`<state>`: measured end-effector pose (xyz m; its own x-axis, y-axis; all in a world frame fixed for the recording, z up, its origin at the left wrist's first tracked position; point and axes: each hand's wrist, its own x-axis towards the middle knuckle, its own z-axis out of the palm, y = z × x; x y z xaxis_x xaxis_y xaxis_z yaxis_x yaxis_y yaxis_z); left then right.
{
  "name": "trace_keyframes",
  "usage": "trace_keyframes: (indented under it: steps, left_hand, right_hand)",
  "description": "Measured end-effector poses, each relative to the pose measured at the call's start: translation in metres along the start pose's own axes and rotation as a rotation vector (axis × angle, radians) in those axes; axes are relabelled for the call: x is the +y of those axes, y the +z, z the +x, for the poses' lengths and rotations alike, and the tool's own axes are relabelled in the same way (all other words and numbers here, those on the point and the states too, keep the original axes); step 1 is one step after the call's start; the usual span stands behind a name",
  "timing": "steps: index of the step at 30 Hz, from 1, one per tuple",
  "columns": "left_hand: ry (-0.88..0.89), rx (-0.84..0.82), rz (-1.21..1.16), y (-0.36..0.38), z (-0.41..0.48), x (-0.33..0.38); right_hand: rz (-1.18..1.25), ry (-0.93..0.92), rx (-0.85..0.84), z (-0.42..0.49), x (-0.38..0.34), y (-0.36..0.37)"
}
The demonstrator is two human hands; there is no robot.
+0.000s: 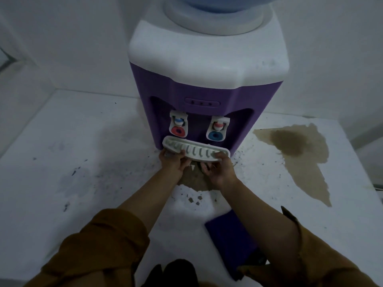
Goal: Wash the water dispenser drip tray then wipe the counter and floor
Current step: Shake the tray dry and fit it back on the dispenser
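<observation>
both hands (pixel 196 168) grip the drip tray (pixel 195 150).

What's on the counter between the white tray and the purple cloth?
In the head view, between the drip tray and purple cloth, a brown puddle then black specks lie on the counter.

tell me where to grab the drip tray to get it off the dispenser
Grip the drip tray at its two short ends, coming from the front, as the left hand and right hand do here. It is long, shallow and curved, its back edge meets the dispenser, and it may hold liquid, so an end grip probably keeps it level as it slides toward you.
</observation>
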<state>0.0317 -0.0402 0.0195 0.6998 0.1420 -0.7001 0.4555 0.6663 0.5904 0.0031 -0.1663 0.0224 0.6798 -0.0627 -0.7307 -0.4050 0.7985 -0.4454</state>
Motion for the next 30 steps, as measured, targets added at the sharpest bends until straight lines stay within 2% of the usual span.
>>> trace_keyframes:
  steps: [3, 15, 30]
  left_hand:
    - [-0.002, 0.035, -0.042, 0.001, 0.005, 0.001]
    - [0.003, 0.052, -0.020, 0.001, 0.009, -0.005]
    - [0.020, 0.103, 0.090, 0.005, 0.009, -0.005]
  right_hand:
    - [-0.075, 0.005, -0.012, 0.007, 0.000, 0.002]
    - [-0.108, -0.112, 0.146, 0.029, 0.007, 0.012]
    - [-0.157, -0.083, 0.275, 0.032, 0.003, 0.018]
